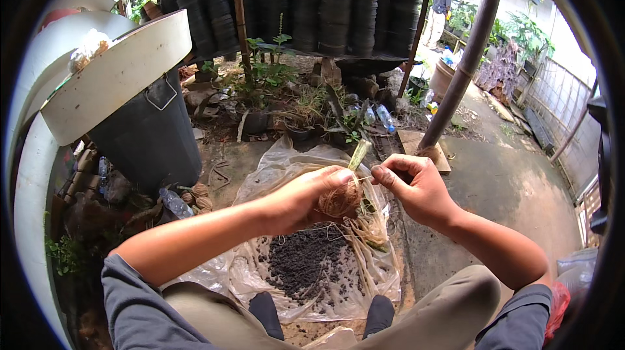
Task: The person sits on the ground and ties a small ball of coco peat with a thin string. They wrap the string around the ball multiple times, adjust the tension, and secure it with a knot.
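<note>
My left hand [305,196] holds a round ball wrapped in brown fibre and string [341,198], with a cut green plant stem [359,154] standing up from its top. To the right, my right hand [415,181] pinches a thin pale string [365,178] that runs to the top of the ball. Loose string hangs beneath the ball. Below my hands, dark crumbly soil [312,259] lies on a crumpled clear plastic sheet [249,272] between my feet. Green plant scraps and strands lie on the sheet's right side.
A dark bin [151,130] stands at the left, with similar brown balls [200,193] and a plastic bottle [176,203] near its base. A bamboo pole [464,66] rises at the right. Stacked black pots [335,13] line the back. A person [439,10] stands far off at upper right.
</note>
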Tool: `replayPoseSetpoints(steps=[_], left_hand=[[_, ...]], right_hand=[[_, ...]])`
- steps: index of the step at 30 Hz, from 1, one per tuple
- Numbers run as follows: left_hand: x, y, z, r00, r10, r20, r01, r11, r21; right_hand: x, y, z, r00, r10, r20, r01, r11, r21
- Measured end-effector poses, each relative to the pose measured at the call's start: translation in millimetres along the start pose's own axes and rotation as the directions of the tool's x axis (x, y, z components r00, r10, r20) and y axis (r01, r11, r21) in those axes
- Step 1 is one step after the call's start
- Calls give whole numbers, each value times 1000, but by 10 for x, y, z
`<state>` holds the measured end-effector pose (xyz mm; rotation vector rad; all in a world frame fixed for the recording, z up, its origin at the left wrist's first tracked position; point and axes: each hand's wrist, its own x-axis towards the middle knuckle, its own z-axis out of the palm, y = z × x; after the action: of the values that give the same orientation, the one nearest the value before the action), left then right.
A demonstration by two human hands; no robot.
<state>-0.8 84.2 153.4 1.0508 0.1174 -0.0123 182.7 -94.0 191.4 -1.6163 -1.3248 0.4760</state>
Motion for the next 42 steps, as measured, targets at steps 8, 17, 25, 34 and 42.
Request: replayPoseSetpoints(steps=[8, 17, 25, 34, 42], left_hand=[[-39, -206, -154, 988, 128, -82, -130, 991, -12], [68, -263, 104, 983, 98, -158, -118, 985, -124], [174, -229, -9, 861, 86, -502, -285, 898, -334], [49, -285, -314, 760, 430, -487, -400, 900, 172], [-32, -314, -397, 811, 495, -312, -286, 801, 527]], right_hand=[[201, 20, 281, 938, -344, -48, 301, 875, -380], [165, 356, 212, 844, -535, -26, 462, 751, -471], [297, 769, 467, 864, -492, 109, 463, 691, -554], [17, 281, 790, 698, -486, 526, 710, 565, -420], [186, -346, 310, 800, -524, 291, 599, 674, -431]])
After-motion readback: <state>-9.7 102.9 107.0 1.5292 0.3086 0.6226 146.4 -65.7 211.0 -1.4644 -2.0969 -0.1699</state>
